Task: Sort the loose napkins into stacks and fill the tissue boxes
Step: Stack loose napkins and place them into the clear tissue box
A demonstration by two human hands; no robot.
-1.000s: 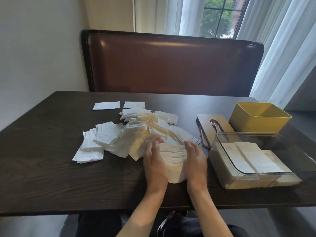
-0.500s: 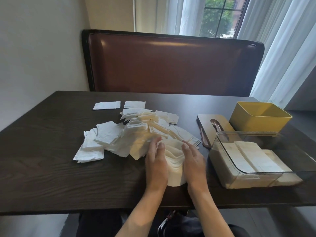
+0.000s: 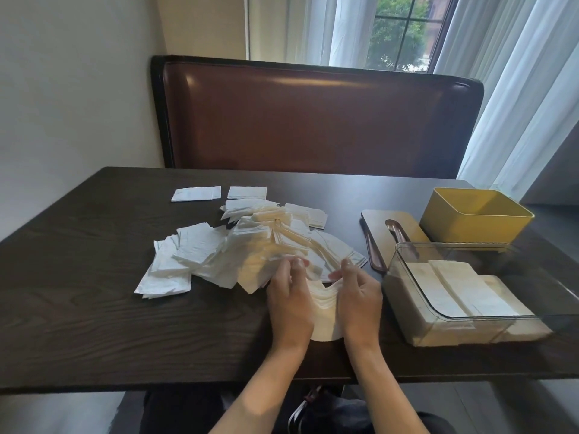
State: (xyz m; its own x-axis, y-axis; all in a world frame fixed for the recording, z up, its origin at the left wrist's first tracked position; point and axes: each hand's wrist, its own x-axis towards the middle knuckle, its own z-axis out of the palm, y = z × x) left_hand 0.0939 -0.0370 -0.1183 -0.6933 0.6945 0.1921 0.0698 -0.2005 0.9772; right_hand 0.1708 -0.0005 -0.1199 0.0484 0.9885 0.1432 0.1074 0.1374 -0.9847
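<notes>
Head view. My left grip [image 3: 289, 296] and right grip [image 3: 360, 294] flanked a stack [image 3: 322, 311] of napkins at the near edge of the bench [image 3: 94, 324], fingers curled onto its far end and pinching it, so that the stack bowed between the palms. The loose pile [image 3: 250, 252] lay at mid-bench, touching the stack's far end.

The step, as I judged it, was squaring the stack. It called for even pressure from both sides, short edges tapped flush against the bench, and a light enough pinch that the soft sheets did not crease or fan. Strays from the pile had to be kept out before the lift.

The clear box [image 3: 438, 333] stood at the near right edge, just beside my right grip, already holding rows of napkins. The yellow box [image 3: 476, 220] stood behind it near the far right corner, beside a flat lid [image 3: 379, 220]. Two single napkins [image 3: 195, 193] lay toward the far edge.

The bench was dark wood grain. Behind it stood a brown padded seat [image 3: 313, 120]; beyond, a curtained window [image 3: 401, 29] and a pale wall [image 3: 78, 89].
</notes>
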